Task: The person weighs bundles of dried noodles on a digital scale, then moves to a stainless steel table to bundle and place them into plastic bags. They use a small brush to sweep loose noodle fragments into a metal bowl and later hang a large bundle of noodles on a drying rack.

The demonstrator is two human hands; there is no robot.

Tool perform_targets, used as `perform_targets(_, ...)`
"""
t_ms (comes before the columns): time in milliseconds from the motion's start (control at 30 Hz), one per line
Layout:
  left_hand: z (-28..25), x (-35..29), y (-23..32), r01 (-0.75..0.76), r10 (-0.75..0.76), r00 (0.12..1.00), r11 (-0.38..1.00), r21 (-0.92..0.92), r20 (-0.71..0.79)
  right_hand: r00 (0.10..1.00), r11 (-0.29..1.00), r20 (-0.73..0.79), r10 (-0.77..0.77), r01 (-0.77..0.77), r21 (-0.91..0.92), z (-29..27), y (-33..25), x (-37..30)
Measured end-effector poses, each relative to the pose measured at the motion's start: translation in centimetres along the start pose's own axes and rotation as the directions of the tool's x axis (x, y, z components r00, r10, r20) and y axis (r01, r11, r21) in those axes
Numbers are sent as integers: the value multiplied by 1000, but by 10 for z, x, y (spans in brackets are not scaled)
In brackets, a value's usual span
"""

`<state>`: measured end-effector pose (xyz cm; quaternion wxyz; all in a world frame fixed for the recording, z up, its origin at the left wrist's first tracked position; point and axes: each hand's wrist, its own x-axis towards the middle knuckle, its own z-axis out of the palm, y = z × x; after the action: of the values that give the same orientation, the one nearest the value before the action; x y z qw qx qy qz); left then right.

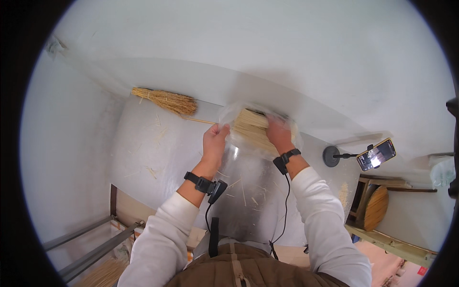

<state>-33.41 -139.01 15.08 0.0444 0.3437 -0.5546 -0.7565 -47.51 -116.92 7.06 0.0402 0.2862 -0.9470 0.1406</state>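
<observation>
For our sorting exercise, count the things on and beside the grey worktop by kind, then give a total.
Pale straw bundle in clear plastic bag, held by both hands: 1
Bound straw broom head: 1
Phone on black round-based stand: 1
Round wooden stool: 1
Total: 4

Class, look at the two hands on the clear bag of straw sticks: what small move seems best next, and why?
Probably draw the clear plastic bag back off the bundle of straw sticks. The left hand pinches the bag's edge while the right hand grips the bundle through the plastic, so the sticks are part covered. This is only a guess; the hands are blurred.
</observation>
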Motion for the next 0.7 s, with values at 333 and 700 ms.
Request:
perform_targets(333,-18,10,20,-38,11,980,991,132,199,996,981,65,55,-42,-191,-14,-17,-36)
perform_targets(700,-106,70,34,-429,-55,759,707,562,649,996,983,-54,75,-82,-161,-45,-32,-59)
